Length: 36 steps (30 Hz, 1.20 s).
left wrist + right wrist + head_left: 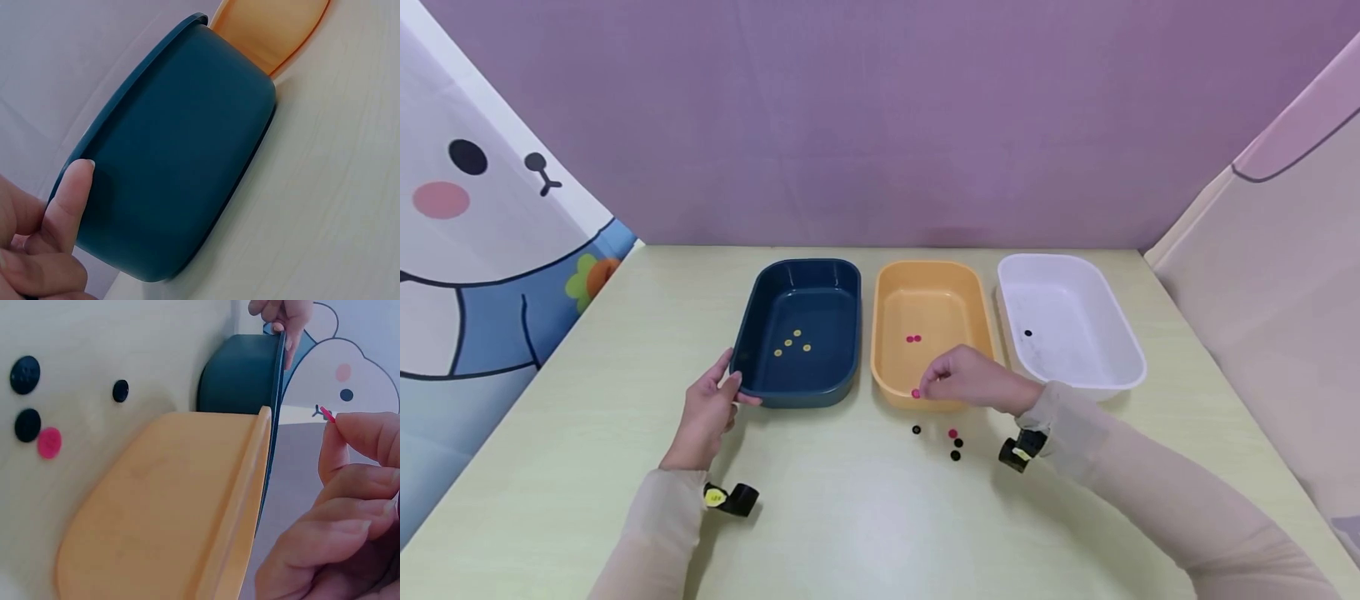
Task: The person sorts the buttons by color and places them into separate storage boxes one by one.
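My left hand (pixel 706 417) holds the near left corner of the dark blue tub (pixel 801 398); in the left wrist view one finger (pixel 74 194) lies against its outer wall below the rim. Several yellow buttons (pixel 788 342) lie inside that tub. Over the near rim of the orange tub (pixel 887 367), my right hand (pixel 970 382) pinches a small pink button (pixel 327 414) between thumb and forefinger, seen edge-on in the right wrist view. Two pink buttons (pixel 913 339) lie on the orange tub's floor.
To the right stands a white tub (pixel 1078 333) with one black button (pixel 1028 333) in it. Three black buttons, one apart on the left (pixel 917 430), and a pink button (pixel 952 433) lie on the table before the orange tub. A purple cloth backdrop (pixel 880 125) rises behind.
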Tool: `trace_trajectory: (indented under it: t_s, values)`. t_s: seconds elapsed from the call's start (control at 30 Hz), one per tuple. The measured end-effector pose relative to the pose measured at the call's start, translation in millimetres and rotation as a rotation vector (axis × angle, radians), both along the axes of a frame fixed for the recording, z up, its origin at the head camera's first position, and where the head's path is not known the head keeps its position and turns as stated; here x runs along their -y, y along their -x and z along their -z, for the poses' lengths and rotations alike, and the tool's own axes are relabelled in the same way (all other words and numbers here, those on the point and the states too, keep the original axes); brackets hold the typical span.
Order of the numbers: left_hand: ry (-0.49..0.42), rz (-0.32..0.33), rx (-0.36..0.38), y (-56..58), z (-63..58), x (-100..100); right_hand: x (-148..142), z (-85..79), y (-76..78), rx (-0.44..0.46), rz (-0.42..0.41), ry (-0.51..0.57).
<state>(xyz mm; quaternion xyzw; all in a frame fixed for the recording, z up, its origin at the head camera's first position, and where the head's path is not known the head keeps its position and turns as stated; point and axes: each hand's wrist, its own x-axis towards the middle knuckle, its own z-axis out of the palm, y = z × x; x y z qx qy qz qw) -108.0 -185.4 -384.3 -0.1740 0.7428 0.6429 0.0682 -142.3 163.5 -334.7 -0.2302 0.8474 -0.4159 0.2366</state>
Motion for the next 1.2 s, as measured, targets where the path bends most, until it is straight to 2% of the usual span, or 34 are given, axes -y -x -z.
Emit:
trace_trajectory:
  t_s: [0.33, 0.5, 1.03, 1.2]
  values:
    - [0.005, 0.0, -0.001, -0.3, -0.7, -0.4, 1.6, -4.6, 13.7, 0.038, 0.038, 0.044]
    - [0.003, 0.0, -0.001, -1.0, -0.5, -0.3, 5.5, -7.1, 23.1, 0.046, 0.074, 0.015]
    - [0.006, -0.009, -0.007, -2.1, 0.0, -0.5, 9.4, -11.4, 68.6, 0.024, 0.159, -0.075]
    - [0.012, -0.012, -0.005, -1.2, 1.2, -1.2, 10.6, -13.1, 82.1, 0.041, 0.182, -0.085]
